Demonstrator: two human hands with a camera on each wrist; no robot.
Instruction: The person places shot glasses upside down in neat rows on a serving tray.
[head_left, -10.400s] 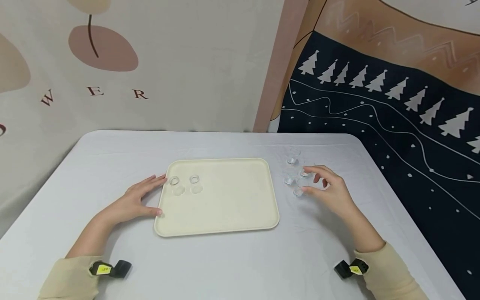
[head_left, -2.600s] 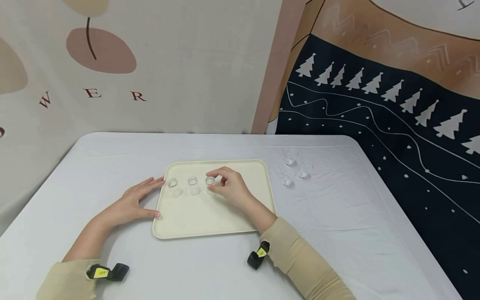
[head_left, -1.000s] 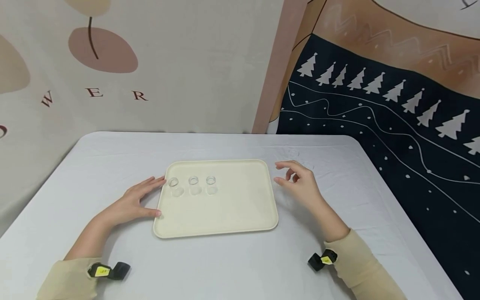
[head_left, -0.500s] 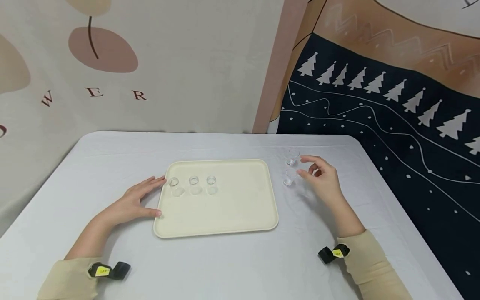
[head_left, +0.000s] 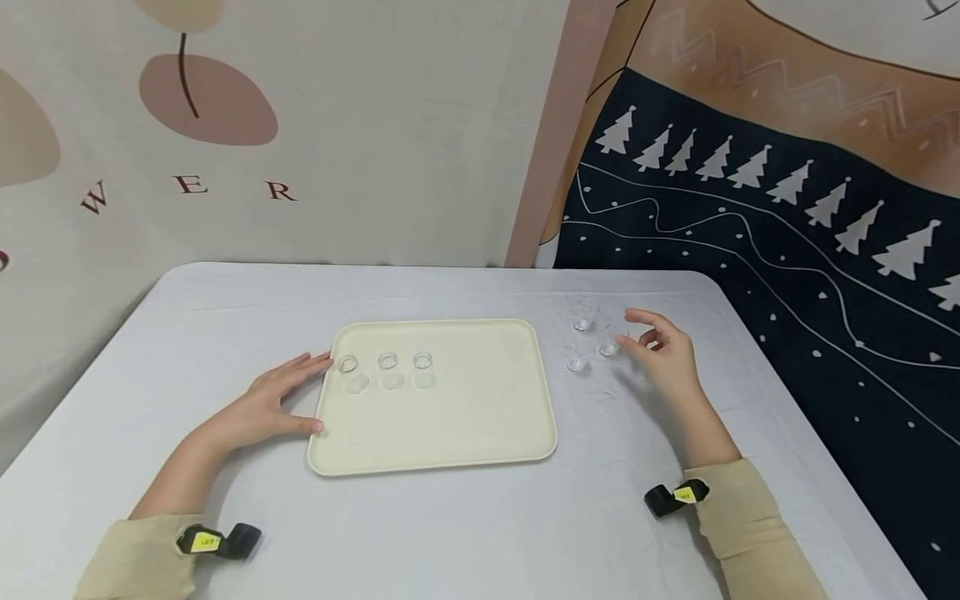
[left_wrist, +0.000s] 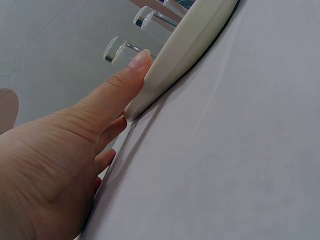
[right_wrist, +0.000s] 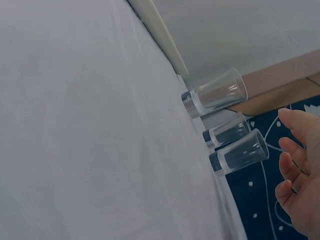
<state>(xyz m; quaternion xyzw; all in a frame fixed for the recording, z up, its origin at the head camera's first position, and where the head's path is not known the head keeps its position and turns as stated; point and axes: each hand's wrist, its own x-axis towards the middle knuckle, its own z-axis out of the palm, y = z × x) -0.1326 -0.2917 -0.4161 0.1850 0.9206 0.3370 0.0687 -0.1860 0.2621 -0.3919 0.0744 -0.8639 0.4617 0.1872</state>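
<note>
My left hand [head_left: 258, 407] lies along the left edge of a cream tray [head_left: 480, 417] with fingers spread. In the left wrist view its thumb [left_wrist: 112, 92] touches the tray's rim. Three clear shot glasses stand upside down in a row on the tray's left half: a left one [head_left: 348, 365], a middle one [head_left: 387, 362] and a right one [head_left: 423, 362]. My right hand [head_left: 663, 354] is at the right, thumb and index finger apart, beside an upright shot glass [head_left: 609, 347]. The right wrist view shows a gap between the fingers and the closest glass [right_wrist: 240, 152].
Two more upright shot glasses, a back one [head_left: 583, 315] and a front one [head_left: 577, 362], stand right of the tray. A white cloth [head_left: 420, 542] covers the table. Printed hangings [head_left: 750, 200] rise behind and beside it.
A third glass has gone from the right group onto the tray, upside down. My right hand has since let it go and moved right to the remaining glasses. The left hand stays put.
</note>
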